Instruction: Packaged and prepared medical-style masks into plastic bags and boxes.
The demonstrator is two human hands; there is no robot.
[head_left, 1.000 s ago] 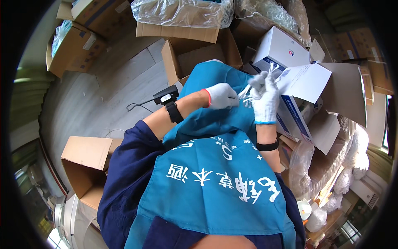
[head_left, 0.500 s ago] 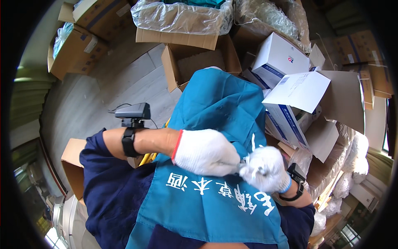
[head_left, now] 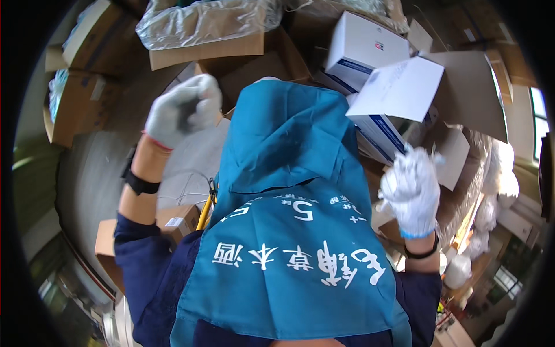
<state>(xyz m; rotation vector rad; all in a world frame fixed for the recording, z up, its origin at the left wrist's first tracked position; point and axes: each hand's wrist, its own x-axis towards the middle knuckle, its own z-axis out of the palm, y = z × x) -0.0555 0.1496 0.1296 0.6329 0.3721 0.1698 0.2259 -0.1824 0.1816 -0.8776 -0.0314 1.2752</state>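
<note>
My left hand (head_left: pixel 185 110), in a white knitted glove with a red cuff edge, is raised at the left, beside the open brown carton (head_left: pixel 254 75). Its fingers are curled in; whatever they may hold is hidden. At the right, my right hand (head_left: pixel 411 191), in a white glove with a blue cuff edge, hovers near the open white box with blue stripes (head_left: pixel 399 89). Those fingers are closed too, with pale wisps at the tips that I cannot make out. A teal apron (head_left: pixel 289 133) with white lettering spreads over my lap between the hands.
A second white box (head_left: pixel 367 46) stands behind the open one. Plastic-lined cartons (head_left: pixel 208 26) line the far side. More brown cartons (head_left: pixel 87 104) stand at the left, and a small carton (head_left: pixel 179 222) sits by my left elbow. Clear plastic wrapping (head_left: pixel 468 191) lies at the right.
My hands were together over the apron and have come apart. The left swung up and left, the right moved right and up. The view has shifted slightly.
</note>
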